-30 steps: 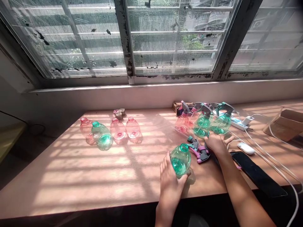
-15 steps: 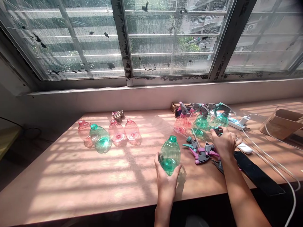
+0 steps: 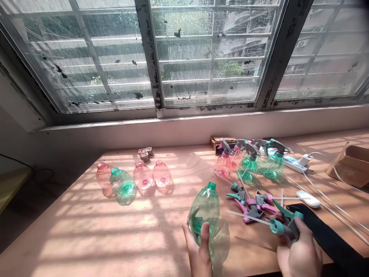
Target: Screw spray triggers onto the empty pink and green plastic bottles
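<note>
My left hand is wrapped round the lower part of a clear green bottle, whose threaded neck is uncapped and leans a little to the right. In my right hand is a grey and teal spray nozzle. Its collar and thin white tube point left toward the bottle. Between the two hands, loose pink and grey spray nozzles lie in a pile with a teal one. Behind them stand several pink and green bottles with nozzles fitted.
Uncapped pink bottles and a green bottle stand at the left. Small boxes sit near the wall. A black phone-like slab, white mouse, power strip, cables and cardboard box occupy the right.
My right hand has come back toward me from the nozzle pile, now carrying a teal and grey spray nozzle. The green bottle has tilted slightly in my left hand. The view has shifted upward.
</note>
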Demonstrator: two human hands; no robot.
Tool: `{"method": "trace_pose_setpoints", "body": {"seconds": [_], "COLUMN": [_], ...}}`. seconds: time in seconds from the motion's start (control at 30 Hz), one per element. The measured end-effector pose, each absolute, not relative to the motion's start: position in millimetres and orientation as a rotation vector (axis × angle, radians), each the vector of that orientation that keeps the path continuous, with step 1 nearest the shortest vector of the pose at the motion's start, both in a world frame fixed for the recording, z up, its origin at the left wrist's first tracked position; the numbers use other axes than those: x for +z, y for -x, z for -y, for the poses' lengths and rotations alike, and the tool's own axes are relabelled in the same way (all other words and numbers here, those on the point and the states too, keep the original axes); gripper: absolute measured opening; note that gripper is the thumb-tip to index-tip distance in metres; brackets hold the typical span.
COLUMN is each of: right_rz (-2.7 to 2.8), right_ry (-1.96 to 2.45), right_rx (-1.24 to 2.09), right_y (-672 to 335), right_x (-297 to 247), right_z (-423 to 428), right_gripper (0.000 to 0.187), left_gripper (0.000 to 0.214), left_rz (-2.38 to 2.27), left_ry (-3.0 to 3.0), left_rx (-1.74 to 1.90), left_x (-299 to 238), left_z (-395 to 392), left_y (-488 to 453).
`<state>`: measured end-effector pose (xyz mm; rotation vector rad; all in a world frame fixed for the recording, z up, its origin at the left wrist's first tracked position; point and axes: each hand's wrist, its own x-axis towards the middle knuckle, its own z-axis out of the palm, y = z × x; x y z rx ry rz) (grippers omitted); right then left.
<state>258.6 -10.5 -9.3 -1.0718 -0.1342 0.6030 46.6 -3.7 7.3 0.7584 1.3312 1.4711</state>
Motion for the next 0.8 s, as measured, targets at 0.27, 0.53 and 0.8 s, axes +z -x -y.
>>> {"method": "trace_pose_setpoints", "body": {"seconds": [0.27, 0.53, 0.8], "right_rz": [0.067, -0.043, 0.013], "right_ry": [0.983, 0.969, 0.902], "right_rx": [0.873, 0.855, 0.822], "right_y": [-215.7, -215.3, -214.5], "right_x": [-6.5, -8.6, -2.4], "right_z": [-16.5, -10.8, -8.8], "right_gripper": [0.052, 0.051, 0.039], "left_gripper": [0.080, 0.081, 0.083], "left_rz": [-1.487, -1.463, -1.283], "left_ry": [-0.775, -0.746, -0.533], "left_rx": [1.586, 1.585, 1.612], "left_x": [1.6, 5.5, 30.0], "left_z": [-8.8, -12.7, -5.4], "left_y": [-14.7, -1.0, -11.1]}}
